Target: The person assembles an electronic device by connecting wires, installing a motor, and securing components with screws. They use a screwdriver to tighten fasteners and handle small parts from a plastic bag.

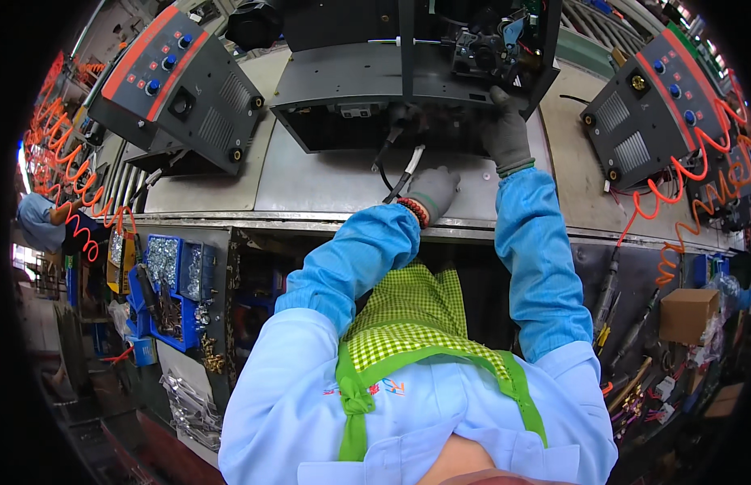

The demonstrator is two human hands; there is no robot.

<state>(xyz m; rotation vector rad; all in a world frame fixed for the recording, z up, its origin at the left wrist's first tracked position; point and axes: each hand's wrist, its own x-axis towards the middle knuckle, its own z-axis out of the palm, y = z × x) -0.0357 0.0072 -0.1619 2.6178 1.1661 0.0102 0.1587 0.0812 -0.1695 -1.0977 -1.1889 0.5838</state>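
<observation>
An opened dark grey machine casing point(343, 77) stands tilted on the metal bench in front of me, with circuit parts point(482, 52) showing at its upper right. My right hand point(507, 133), in a grey glove, grips the casing's lower right part, its fingers partly hidden. My left hand point(434, 192), gloved too, is curled low over the bench just in front of the casing. What its fingers hold, if anything, is hidden. Right beside it, a black cable with a white sleeve point(414, 160) hangs out of the casing's dark opening.
Similar machines with red-edged panels and blue knobs stand to the left point(189, 97) and right point(658, 109). Orange coiled hoses point(699, 166) hang at both sides. Blue bins point(169, 271) of small metal parts sit below the bench at left; a cardboard box point(687, 315) is at right.
</observation>
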